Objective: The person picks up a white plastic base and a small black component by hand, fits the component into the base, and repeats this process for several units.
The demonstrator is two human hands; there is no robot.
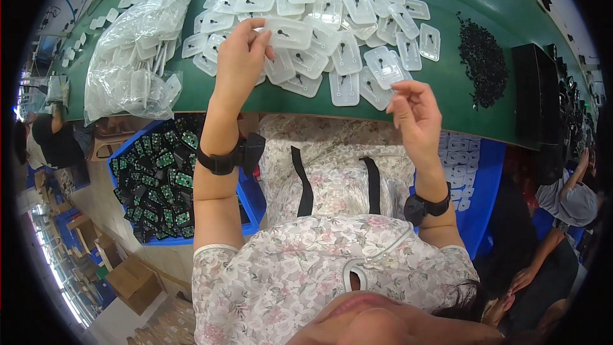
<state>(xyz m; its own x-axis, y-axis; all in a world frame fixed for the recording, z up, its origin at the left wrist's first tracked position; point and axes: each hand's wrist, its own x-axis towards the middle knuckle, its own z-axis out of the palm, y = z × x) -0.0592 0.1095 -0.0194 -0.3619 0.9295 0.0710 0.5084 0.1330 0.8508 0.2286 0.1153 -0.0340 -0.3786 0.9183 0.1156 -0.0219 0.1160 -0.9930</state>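
My left hand (241, 57) reaches over the green table (498, 13) and pinches a clear plastic cover (287, 33) with a small black part in its middle, lifting it off a spread of several like covers (348, 6). My right hand (415, 115) hovers near the table's front edge, thumb and forefinger closed on the corner of another clear plastic cover (385, 67). Both wrists wear black bands.
A clear bag of plastic covers (137, 57) lies at the left of the table. A heap of small black parts (483, 61) lies at the right beside a black box (536, 96). A blue bin of green circuit boards (159, 179) stands below left. Other people sit at both sides.
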